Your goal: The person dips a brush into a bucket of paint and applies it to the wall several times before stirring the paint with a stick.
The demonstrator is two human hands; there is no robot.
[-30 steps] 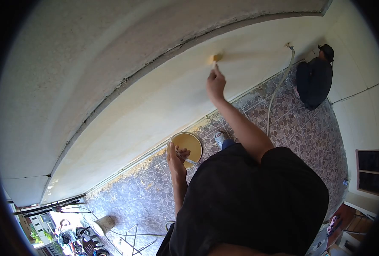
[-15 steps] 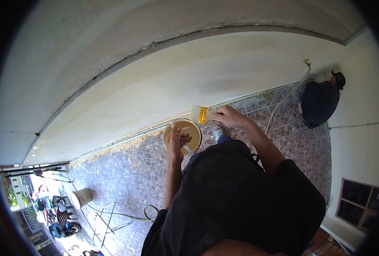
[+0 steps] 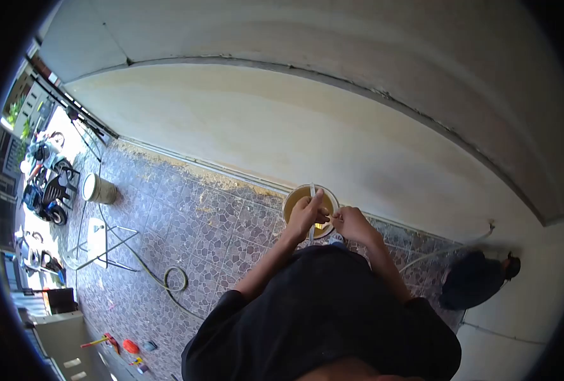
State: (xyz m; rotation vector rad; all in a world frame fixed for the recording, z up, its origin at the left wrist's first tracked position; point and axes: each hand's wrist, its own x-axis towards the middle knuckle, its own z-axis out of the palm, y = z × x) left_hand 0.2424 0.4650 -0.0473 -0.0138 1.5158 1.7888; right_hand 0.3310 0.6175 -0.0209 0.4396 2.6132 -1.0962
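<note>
My left hand (image 3: 306,214) is over the round bucket (image 3: 289,200) of yellowish-brown liquid, its fingers curled around a narrow pale strip (image 3: 312,188) that spans the bucket. Close beside it, my right hand (image 3: 353,225) pinches the handle of the paintbrush (image 3: 320,225). The brush's orange band shows low over the bucket, partly hidden; its bristles cannot be made out. The bucket stands on the patterned floor against the pale wall (image 3: 256,133).
Another person (image 3: 472,279) in dark clothes crouches at the wall's right end, near a hose (image 3: 434,251). To the left are a pale bucket (image 3: 99,189), a folding metal frame (image 3: 120,244), a looped hose (image 3: 175,279) and motorcycles (image 3: 44,181). Tools (image 3: 109,343) lie at lower left.
The view has turned and shifted. The brush has gone from beside the bucket to low over it, my hands have come together, and my left hand's fingers have curled in.
</note>
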